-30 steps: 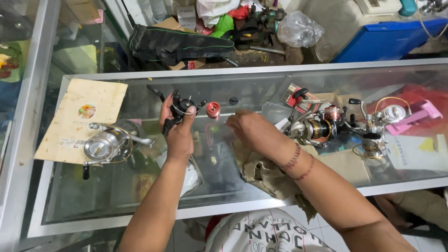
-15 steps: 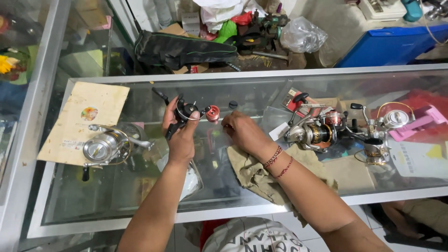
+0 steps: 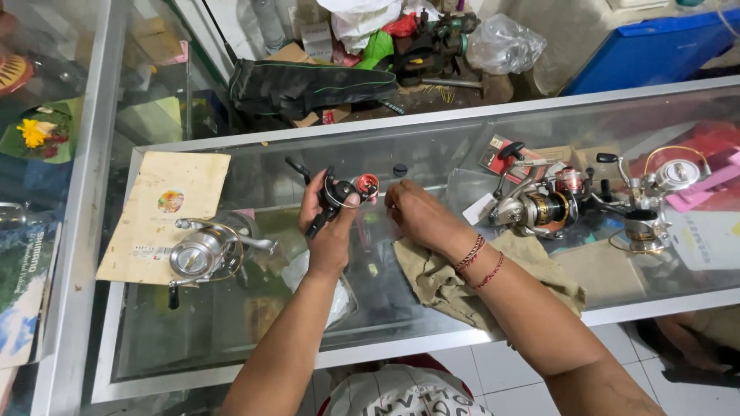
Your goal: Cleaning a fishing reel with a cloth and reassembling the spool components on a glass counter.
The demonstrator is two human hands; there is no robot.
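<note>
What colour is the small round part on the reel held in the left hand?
Red, on a black reel in the left hand; the round part shows best in the head view.

At the left of the frame we see a flat tan paper packet [image 3: 166, 212] lying on the glass bench [image 3: 432, 139], with a small round coloured emblem near its middle and a white label strip near its lower edge. Right of centre lies a small red and white card package [image 3: 499, 148]. Just below it sits a white tag [image 3: 478, 209]. At the far right lies a pink package [image 3: 705, 179], with a white printed sheet [image 3: 705, 239] below it.
</note>
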